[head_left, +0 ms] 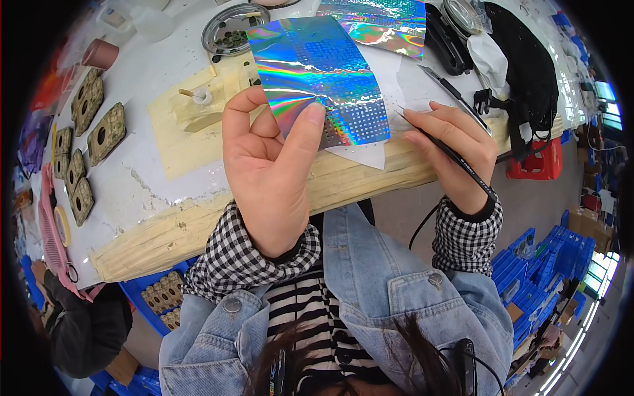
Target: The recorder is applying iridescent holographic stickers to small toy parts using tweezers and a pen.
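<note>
My left hand [274,155] pinches a holographic silver-blue sheet [317,63] by its lower left part, thumb on top and fingers behind. Rows of small square dots cover part of the sheet's shiny face. In my right hand [456,148] is a slim black pair of pointed tweezers or a pen-like tool [456,157]; which of the two I cannot tell. Its fine tip points at the sheet's right edge, a little apart from it. Beneath the sheet lies white paper [370,155] at the table's padded edge.
On the left of the table [152,132] lie several speckled pieces with round holes [107,134]. A round metal dish [228,33] holds dark bits. Another holographic sheet [389,30], a craft knife [456,96] and a black stapler [449,43] lie farther back. A red stool [538,162] stands at right.
</note>
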`<action>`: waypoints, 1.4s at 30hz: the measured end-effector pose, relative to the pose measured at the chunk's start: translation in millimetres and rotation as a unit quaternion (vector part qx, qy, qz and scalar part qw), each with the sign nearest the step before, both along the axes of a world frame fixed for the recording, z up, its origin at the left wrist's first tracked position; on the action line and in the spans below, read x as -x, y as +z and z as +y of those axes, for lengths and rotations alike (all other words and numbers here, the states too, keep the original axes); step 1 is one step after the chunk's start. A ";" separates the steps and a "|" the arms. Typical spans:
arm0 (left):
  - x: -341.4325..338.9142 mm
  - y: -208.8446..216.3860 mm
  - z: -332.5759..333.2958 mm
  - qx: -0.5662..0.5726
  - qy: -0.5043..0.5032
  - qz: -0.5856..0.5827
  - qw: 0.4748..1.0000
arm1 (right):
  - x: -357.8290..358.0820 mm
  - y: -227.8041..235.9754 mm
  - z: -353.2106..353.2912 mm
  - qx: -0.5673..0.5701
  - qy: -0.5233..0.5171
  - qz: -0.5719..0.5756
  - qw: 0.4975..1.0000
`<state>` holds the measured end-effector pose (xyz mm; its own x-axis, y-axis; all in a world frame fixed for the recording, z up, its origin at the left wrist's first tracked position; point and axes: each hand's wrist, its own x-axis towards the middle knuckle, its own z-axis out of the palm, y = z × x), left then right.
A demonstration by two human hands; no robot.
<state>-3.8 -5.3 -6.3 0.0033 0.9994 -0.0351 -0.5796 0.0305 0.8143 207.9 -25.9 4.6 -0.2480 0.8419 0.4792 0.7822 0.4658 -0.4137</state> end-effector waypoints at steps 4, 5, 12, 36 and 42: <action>-0.6 -0.3 0.4 -0.006 -0.015 0.014 1.000 | 3.7 5.4 -4.5 -0.015 -0.031 0.032 0.999; -0.6 0.3 0.5 -0.005 -0.018 0.016 1.000 | 3.8 5.7 -5.1 -0.015 -0.036 0.033 0.999; -0.3 0.1 1.1 0.001 -0.018 0.014 1.000 | 3.8 -0.2 -2.0 0.004 -0.033 0.001 0.999; 1.8 4.6 0.0 0.028 -0.067 -0.021 0.997 | 13.1 22.0 -15.4 -0.107 0.003 0.077 0.991; 1.2 4.9 0.9 0.014 -0.088 0.003 0.996 | 39.0 26.3 -13.2 -0.076 0.072 0.065 0.992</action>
